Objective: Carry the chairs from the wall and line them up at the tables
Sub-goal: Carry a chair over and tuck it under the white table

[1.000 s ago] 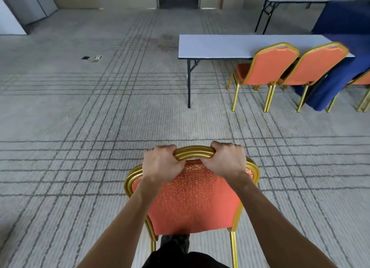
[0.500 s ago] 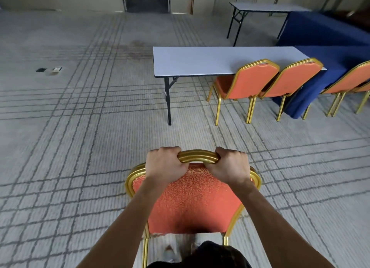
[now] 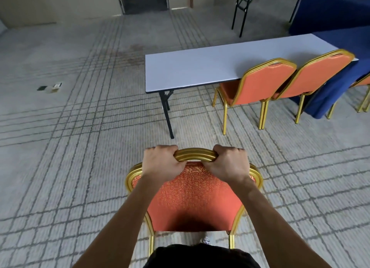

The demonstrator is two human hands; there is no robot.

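Left grip (image 3: 162, 161) and right grip (image 3: 228, 163) are both wrapping tight round the gold top rail (image 3: 195, 155) of the orange chair (image 3: 192, 199), close together at its crown. The chair is riding just ahead of the body over the carpet (image 3: 80, 167), its feet hidden. Best handling, as I judge it: holding it level, steering for the bare stretch of the white desk (image 3: 200, 69) left of the two placed chairs (image 3: 262, 85), minding the desk's black leg (image 3: 167, 111), and setting it down with backs in line.

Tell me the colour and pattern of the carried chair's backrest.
The backrest is orange with a swirl pattern, seen in the head view.
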